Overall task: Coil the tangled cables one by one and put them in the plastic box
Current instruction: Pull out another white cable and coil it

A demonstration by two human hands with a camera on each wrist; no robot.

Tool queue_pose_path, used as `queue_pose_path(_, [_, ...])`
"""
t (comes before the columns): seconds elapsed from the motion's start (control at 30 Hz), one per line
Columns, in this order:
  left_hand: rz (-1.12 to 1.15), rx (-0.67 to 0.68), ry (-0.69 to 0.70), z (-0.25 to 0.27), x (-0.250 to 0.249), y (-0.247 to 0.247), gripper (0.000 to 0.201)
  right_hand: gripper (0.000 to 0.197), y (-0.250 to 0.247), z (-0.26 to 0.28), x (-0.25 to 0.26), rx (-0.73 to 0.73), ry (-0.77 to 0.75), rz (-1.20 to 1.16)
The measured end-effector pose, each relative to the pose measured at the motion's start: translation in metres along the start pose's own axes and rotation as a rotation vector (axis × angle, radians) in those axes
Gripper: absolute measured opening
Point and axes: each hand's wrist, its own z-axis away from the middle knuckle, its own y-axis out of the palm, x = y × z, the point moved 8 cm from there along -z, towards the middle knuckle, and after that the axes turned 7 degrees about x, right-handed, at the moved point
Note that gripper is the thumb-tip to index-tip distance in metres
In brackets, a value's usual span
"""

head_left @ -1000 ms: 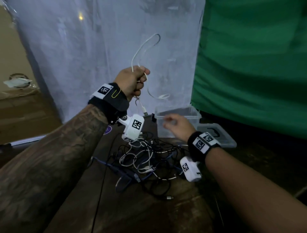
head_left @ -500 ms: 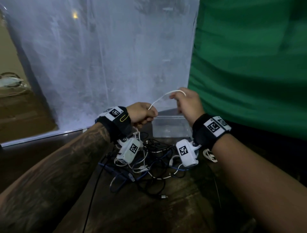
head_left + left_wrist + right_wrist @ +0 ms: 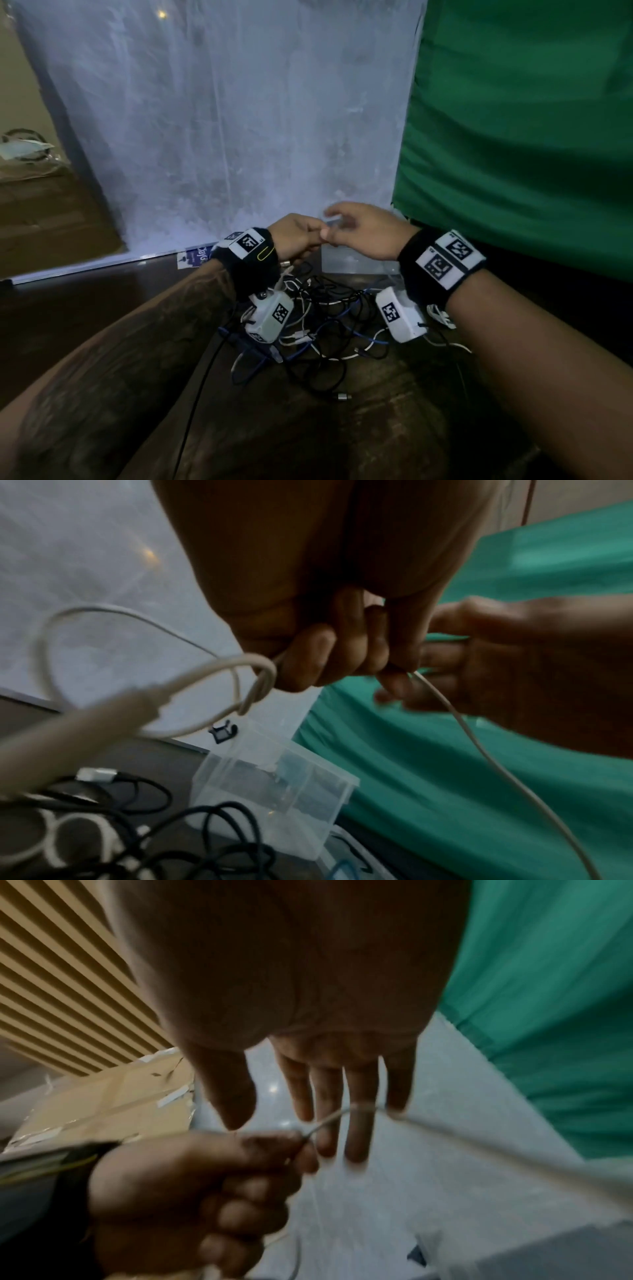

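Note:
My left hand (image 3: 294, 236) is a fist gripping loops of a white cable (image 3: 205, 669); its plug end hangs blurred close to the left wrist camera. My right hand (image 3: 359, 229) is right beside it with straight, spread fingers (image 3: 356, 1096). The cable (image 3: 445, 1137) leaves the left fist (image 3: 205, 1191) and lies across those fingers without being pinched. Both hands hover above the clear plastic box (image 3: 356, 263) (image 3: 274, 791), which looks empty. Below them on the dark table lies the tangle of black, blue and white cables (image 3: 325, 325).
A green cloth (image 3: 513, 137) hangs at the right and a white sheet (image 3: 239, 137) behind the table. A small white coil (image 3: 442, 313) lies right of the tangle, near the box lid (image 3: 346, 859). Cardboard boxes (image 3: 34, 205) stand at the far left.
My left hand came down from chest height to just above the box. My right hand rose, drew a loop of white cable toward the left fist, and now has its fingers straightened.

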Motion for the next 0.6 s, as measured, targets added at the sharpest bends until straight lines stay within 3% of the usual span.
queue_pose_path(0.07, [0.079, 0.038, -0.004, -0.002, 0.003, 0.006, 0.035, 0.032, 0.006, -0.005, -0.001, 0.016, 0.020, 0.003])
queue_pose_path(0.13, [0.136, 0.061, -0.004, 0.001, 0.008, 0.006, 0.021, 0.027, -0.012, -0.004, -0.005, -0.106, 0.021, 0.033])
queue_pose_path(0.2, [0.131, 0.050, -0.003, 0.006, 0.021, 0.001, 0.020, 0.024, -0.035, 0.000, -0.012, -0.234, 0.035, 0.023])
queue_pose_path(0.33, [0.020, -0.017, -0.004, 0.018, 0.051, -0.016, 0.023, 0.030, -0.080, 0.015, -0.033, -0.488, 0.114, -0.135])
queue_pose_path(0.53, [-0.180, 0.002, -0.061, 0.029, 0.067, -0.034, 0.019, 0.035, -0.101, 0.026, -0.055, -0.645, 0.214, -0.092])
queue_pose_path(0.6, [-0.263, -0.046, -0.112, 0.036, 0.073, -0.045, 0.025, 0.035, -0.104, 0.029, -0.066, -0.626, 0.272, -0.093])
